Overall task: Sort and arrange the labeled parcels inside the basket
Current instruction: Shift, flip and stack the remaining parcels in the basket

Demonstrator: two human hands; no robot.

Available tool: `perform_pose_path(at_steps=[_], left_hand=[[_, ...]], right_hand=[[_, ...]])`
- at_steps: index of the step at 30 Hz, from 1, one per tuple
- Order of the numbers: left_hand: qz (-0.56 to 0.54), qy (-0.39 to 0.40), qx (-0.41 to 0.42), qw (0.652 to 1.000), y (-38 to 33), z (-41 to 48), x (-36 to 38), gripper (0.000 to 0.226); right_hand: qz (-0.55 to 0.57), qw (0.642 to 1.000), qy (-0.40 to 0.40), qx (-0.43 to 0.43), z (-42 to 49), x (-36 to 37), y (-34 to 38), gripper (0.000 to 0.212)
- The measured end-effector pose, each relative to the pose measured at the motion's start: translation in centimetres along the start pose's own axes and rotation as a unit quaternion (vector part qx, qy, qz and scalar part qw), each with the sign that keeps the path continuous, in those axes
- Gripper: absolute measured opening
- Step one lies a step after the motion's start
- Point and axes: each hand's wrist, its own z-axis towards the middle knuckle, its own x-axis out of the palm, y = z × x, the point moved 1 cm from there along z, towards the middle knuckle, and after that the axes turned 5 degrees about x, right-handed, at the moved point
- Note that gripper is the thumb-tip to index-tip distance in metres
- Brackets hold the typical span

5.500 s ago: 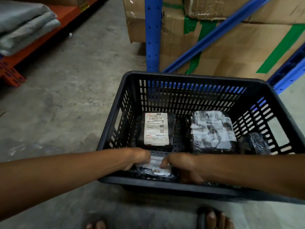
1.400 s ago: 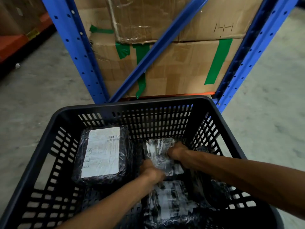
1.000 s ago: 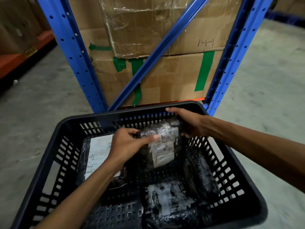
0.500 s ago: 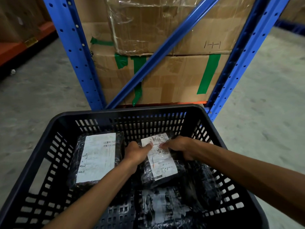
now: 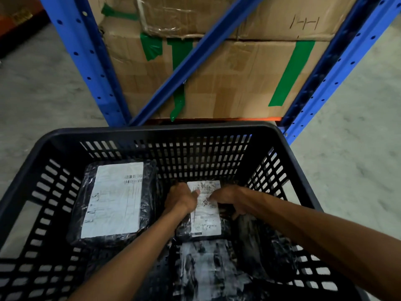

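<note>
Parcels sit in the black slotted basket (image 5: 152,135), which stands on the concrete floor before a blue rack (image 5: 86,61) of taped cartons (image 5: 227,83). Left hand (image 5: 181,199) and right hand (image 5: 230,198) both clutch the small parcel (image 5: 206,222), label up, at the basket's middle. A larger labeled parcel (image 5: 112,200) lies left of it; another parcel (image 5: 204,268) lies nearer.

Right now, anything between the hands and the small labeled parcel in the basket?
Nothing visible. The left hand and right hand are already on the small parcel, one at each side of its label, down in the basket beside the large parcel.
</note>
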Motion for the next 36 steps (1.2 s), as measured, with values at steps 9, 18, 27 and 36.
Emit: perform_pose_path(at_steps=[9,18,27,36], left_hand=[[0.044,0.066,0.045,0.996,-0.1,-2.3,-1.6,0.04],[0.093,0.226,0.161,0.956,0.3,-13.1,-5.4,0.06],[0.334,0.302,0.256,0.855,-2.3,-15.2,5.5,0.093],[0.28,0.26,0.32,0.867,-3.5,-14.4,8.2,0.074]], right_hand=[[-0.044,0.993,-0.072,-0.08,-1.6,1.0,-0.5,0.056],[-0.283,0.886,-0.11,-0.351,-12.7,-2.8,-4.3,0.048],[-0.763,0.594,-0.094,-0.238,-13.1,-4.0,-7.8,0.113],[-0.803,0.487,-0.15,-0.308,-11.4,-3.6,-9.5,0.11]])
